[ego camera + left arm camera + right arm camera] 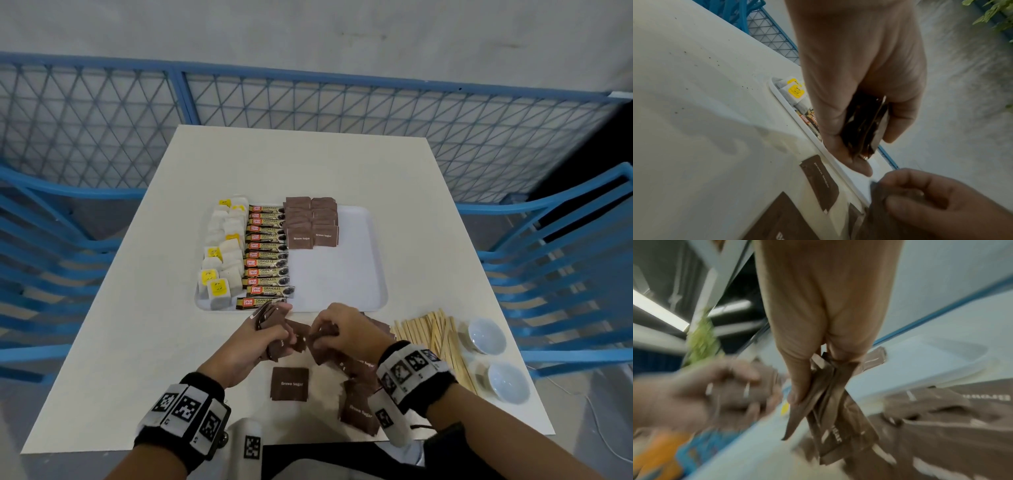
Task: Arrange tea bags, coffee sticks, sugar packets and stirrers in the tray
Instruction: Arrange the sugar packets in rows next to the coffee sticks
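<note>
A white tray (356,240) holds tea bags (224,253) in its left column, coffee sticks (265,255) beside them and brown sugar packets (311,222) at its far middle. Just in front of the tray my left hand (270,332) grips a small stack of brown sugar packets (865,126). My right hand (337,334) pinches several more sugar packets (830,402) close beside it. Loose sugar packets (289,383) lie on the table below both hands. Wooden stirrers (435,339) lie in a pile to the right.
Two small white bowls (486,335) (508,382) stand right of the stirrers near the table's right edge. Blue chairs (565,260) flank the white table (137,342), and a blue mesh fence (274,99) runs behind it.
</note>
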Available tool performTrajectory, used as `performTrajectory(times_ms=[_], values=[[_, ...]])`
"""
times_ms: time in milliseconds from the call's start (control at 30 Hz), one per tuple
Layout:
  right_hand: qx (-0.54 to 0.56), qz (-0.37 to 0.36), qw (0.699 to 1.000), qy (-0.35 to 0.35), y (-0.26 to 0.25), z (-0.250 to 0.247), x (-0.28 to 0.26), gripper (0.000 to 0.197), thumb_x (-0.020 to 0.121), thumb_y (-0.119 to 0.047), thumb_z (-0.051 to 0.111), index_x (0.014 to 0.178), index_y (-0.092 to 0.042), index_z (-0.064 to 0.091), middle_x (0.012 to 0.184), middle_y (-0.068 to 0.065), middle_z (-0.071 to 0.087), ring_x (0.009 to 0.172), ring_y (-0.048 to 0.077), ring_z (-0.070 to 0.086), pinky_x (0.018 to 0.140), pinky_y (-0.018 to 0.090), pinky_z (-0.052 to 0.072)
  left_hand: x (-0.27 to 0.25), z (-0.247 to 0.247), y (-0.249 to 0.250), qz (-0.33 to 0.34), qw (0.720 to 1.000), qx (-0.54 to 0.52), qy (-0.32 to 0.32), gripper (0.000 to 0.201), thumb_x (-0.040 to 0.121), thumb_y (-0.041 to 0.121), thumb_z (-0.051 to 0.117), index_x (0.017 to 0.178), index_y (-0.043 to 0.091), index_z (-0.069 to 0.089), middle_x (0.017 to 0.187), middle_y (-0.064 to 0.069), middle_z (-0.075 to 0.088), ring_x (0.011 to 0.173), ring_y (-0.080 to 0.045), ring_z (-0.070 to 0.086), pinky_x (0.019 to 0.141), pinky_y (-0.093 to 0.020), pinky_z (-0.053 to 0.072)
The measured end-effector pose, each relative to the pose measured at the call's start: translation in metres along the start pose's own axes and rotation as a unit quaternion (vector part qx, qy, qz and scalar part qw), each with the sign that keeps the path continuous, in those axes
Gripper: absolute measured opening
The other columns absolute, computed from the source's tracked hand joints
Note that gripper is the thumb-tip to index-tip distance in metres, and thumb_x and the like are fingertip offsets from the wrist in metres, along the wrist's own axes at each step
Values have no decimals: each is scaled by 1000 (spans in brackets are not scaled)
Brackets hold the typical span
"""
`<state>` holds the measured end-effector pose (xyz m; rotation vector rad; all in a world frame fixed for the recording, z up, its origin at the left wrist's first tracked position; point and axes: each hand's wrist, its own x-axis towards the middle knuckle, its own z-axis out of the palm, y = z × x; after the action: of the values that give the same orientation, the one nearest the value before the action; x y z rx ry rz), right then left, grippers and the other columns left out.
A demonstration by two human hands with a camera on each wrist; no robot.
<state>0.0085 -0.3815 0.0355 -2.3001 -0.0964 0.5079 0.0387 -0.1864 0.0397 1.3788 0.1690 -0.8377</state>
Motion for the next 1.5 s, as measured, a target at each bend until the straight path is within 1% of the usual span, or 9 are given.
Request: performTrajectory(times_ms=[100, 200, 433, 633, 867, 1100, 1300, 1400, 1500], values=[[146, 29, 987, 54, -11, -16, -4, 14, 79, -13, 72, 92, -13, 66, 86, -5, 58, 78, 5, 54, 66, 2, 40, 0, -2, 1, 21, 1000, -9, 9, 35, 89, -3, 56, 119, 14, 57, 92, -12, 60, 81, -21, 63, 71, -31, 58], [312, 25, 948, 62, -23, -25, -3, 13, 80, -6, 70, 87, -15, 64, 81, -1, 65, 73, 7, 60, 68, 14, 50, 0, -1, 4, 35, 999, -18, -11, 30, 85, 8, 62, 113, 19, 61, 101, -13, 62, 87, -23, 63, 77, -35, 55], [481, 0, 874, 74, -47, -14, 8, 16, 84, 4, 60, 87, -11, 63, 75, -1, 68, 67, 8, 65, 65, 20, 54, -4, 3, 19, 75, 990, -28, -119, 63, 54, 32, 89, 109, 17, 63, 92, -6, 73, 82, -22, 69, 62, -29, 55], [366, 1, 916, 164, -53, -8, 19, 16, 80, -6, 69, 83, -18, 59, 81, 3, 63, 72, 11, 59, 68, 21, 49, -6, -4, 27, 76, 991, -23, -106, 31, 82, -13, 55, 103, 9, 62, 77, -5, 73, 63, -17, 69, 47, -22, 51], [362, 37, 911, 195, -52, -10, 13, 12, 89, -11, 60, 92, -20, 55, 86, 17, 54, 47, 15, 58, 42, 21, 43, -3, -25, 29, 75, 993, -72, -47, 27, 84, -13, 50, 97, 8, 62, 69, -3, 72, 57, -16, 69, 44, -21, 50], [398, 18, 907, 133, -44, -11, 11, 38, 86, 4, 59, 112, -20, 45, 92, 7, 67, 73, 8, 62, 62, 17, 48, 3, -34, 28, 85, 991, -101, 8, 28, 72, -7, 64, 95, 10, 64, 74, -5, 71, 59, -15, 67, 47, -23, 51], [324, 44, 935, 135, -32, -34, 15, 18, 84, -4, 63, 93, -17, 55, 85, 6, 66, 75, 14, 57, 65, 23, 43, -3, -24, 50, 110, 988, -79, -78, 35, 54, 4, 70, 76, 29, 77, 77, 4, 74, 67, -11, 70, 48, -21, 52], [228, 28, 967, 108, -31, -46, 17, 11, 84, -6, 61, 87, -17, 61, 81, 1, 60, 77, 12, 53, 71, 22, 42, -1, -17, 59, 95, 985, -55, -136, 44, 55, -4, 70, 86, 27, 78, 87, 3, 74, 75, -11, 69, 51, -23, 52], [222, 15, 974, 38, -30, -54, 20, 10, 87, -4, 56, 92, -13, 57, 84, 0, 57, 75, 12, 55, 74, 29, 48, 8, -7, 59, 76, 987, -5, -141, 60, 48, 12, 75, 107, 10, 70, 95, -7, 72, 85, -18, 68, 63, -28, 54]])
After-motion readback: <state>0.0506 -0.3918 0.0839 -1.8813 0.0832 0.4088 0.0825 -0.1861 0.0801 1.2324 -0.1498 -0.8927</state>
